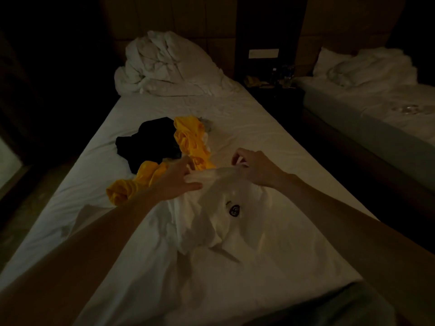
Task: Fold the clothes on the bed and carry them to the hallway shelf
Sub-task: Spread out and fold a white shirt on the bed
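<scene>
Both hands, left (181, 180) and right (254, 170), pinched the white shirt (226, 208), unfolded. Yellow (190, 140) and black (146, 140) clothes lay beyond the fingers, unfolded. Nothing carried yet.

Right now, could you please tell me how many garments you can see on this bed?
3: a white shirt held by both hands, a yellow garment beyond the left hand, and a black garment left of it. More may hide under the pile.
</scene>
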A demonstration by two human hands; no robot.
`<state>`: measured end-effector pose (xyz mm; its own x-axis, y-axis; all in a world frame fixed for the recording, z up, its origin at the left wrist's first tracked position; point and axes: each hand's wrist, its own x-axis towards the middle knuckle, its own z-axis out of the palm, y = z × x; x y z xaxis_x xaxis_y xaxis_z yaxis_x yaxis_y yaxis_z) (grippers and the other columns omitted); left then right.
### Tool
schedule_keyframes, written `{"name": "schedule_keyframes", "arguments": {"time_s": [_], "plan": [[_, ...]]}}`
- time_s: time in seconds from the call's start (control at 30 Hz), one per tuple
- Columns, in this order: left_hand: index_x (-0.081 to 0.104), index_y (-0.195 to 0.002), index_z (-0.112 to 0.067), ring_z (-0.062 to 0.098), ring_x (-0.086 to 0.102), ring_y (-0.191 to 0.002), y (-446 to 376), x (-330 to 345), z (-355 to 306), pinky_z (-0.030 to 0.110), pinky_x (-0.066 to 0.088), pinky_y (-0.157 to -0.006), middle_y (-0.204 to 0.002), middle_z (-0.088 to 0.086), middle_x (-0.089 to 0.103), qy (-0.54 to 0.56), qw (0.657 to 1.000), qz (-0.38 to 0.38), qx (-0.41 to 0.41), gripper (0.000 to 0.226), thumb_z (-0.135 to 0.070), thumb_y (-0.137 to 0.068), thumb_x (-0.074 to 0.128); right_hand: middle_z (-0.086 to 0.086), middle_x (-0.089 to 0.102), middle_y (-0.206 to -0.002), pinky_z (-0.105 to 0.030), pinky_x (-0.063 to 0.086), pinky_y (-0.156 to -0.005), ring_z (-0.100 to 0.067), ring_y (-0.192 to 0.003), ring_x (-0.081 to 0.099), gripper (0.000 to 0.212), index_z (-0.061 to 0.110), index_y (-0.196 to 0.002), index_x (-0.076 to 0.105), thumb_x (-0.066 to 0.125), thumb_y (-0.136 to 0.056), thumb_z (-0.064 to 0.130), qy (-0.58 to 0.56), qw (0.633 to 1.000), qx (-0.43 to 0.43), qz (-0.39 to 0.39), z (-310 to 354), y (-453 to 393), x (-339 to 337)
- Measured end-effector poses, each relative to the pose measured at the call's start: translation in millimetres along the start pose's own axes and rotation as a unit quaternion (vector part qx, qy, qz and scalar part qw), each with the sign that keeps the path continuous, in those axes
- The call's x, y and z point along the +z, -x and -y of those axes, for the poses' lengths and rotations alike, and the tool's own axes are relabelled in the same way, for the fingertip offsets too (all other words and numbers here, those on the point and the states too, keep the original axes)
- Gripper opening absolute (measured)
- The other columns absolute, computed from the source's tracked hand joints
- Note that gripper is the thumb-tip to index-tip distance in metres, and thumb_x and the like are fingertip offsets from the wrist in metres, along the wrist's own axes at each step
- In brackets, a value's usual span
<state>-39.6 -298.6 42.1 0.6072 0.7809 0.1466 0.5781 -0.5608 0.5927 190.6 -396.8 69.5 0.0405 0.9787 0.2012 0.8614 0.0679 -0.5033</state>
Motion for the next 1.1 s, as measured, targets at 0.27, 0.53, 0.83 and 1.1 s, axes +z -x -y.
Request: {"name": "schedule_keyframes", "arguments": {"time_s": [0.27, 0.53, 0.83, 1.1], "plan": [[0.064, -0.071, -0.021, 0.014, 0.061, -0.069, 3.5, -27.5, 26.4, 0.033, 0.047, -0.064, -0.071, -0.001, 0.061, -0.089, 0.994, 0.022, -0.051, 0.027, -0.044, -0.077, 0.076, -0.008, 0.056, -0.078, -0.034, 0.038, -0.063, -0.020, -0.069, 0.052, 0.033, 0.005, -0.085, 0.053, 0.048, -0.101, 0.034, -0.013, 0.999, 0.053, 0.004, -14.7, -8.3, 4.7], [0.069, -0.113, -0.012, 0.015, 0.058, -0.102, -2.7, -59.6, 44.0, 0.023, 0.041, -0.079, -0.105, -0.001, 0.061, -0.076, 0.994, -0.019, -0.080, 0.049, -0.032, -0.071, 0.084, 0.001, 0.065, -0.100, -0.032, 0.046, -0.078, -0.017, -0.093, 0.061, 0.024, 0.015, -0.104, 0.062, 0.073, -0.084, 0.023, -0.040, 0.998, -0.003, 0.039, -28.5, -5.5, -29.9], [0.067, -0.079, -0.011, 0.025, 0.065, -0.076, -5.2, -72.9, 11.7, 0.042, 0.055, -0.076, -0.080, 0.012, 0.066, 0.047, 0.983, -0.142, -0.103, 0.018, -0.026, -0.079, 0.078, -0.019, 0.066, -0.090, -0.045, 0.049, -0.081, -0.031, -0.086, 0.065, 0.025, -0.002, -0.092, 0.066, 0.060, -0.094, 0.022, -0.219, 0.967, 0.036, -0.123, -5.5, -1.6, -77.5], [0.055, -0.086, -0.007, 0.018, 0.056, -0.073, 10.4, -96.6, -53.5, 0.028, 0.040, -0.061, -0.079, 0.003, 0.058, 0.080, 0.975, -0.198, -0.064, 0.037, -0.043, -0.093, 0.057, -0.002, 0.064, -0.096, -0.029, 0.048, -0.081, -0.017, -0.091, 0.060, 0.017, 0.012, -0.099, 0.067, 0.050, -0.098, 0.015, -0.184, 0.934, 0.021, -0.306, 28.0, 7.3, -115.3]]}}
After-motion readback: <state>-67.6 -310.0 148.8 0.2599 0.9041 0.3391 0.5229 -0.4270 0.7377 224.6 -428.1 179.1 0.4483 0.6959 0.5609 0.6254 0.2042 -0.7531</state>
